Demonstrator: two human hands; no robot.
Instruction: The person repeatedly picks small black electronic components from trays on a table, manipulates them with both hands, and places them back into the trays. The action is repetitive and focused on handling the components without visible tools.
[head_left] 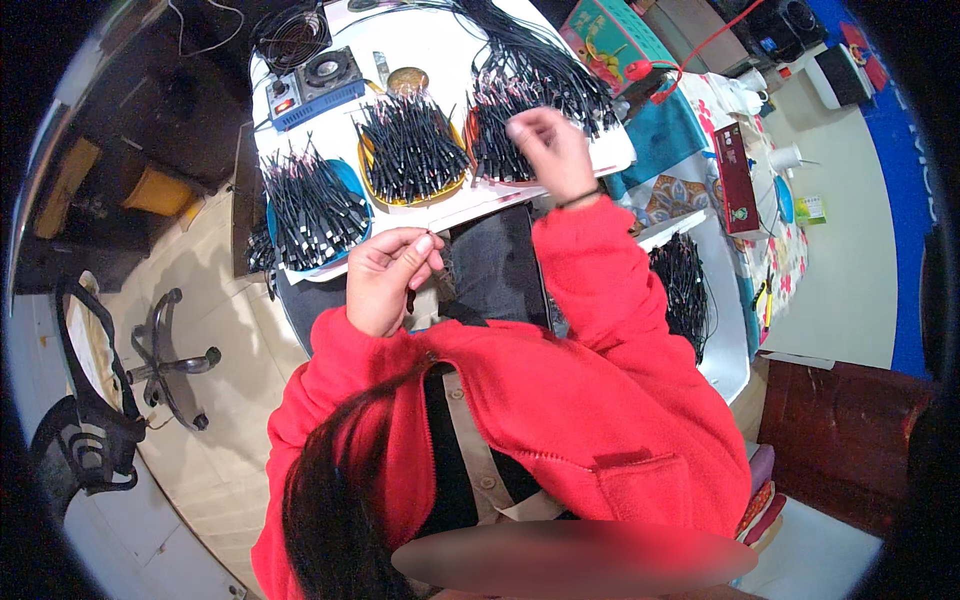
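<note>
Left hand (pixel 393 277), nearside of round yellow plastic basket (pixel 425 201): pinching slim black cable (pixel 410 301). Right hand (pixel 556 153), right of basket: grip unclear. Advise steady fingertip pinch.

Lettering (pixel 736 138) on red box (pixel 738 185), blue strip (pixel 905 290)

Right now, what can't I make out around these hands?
All in the head view:
Left hand: anything in its pinch is too small or hidden by its own grip.
Right hand: slightly blurred; contact with the black cables behind it is unclear.
Some cables' far ends: cut off by the top edge.
</note>
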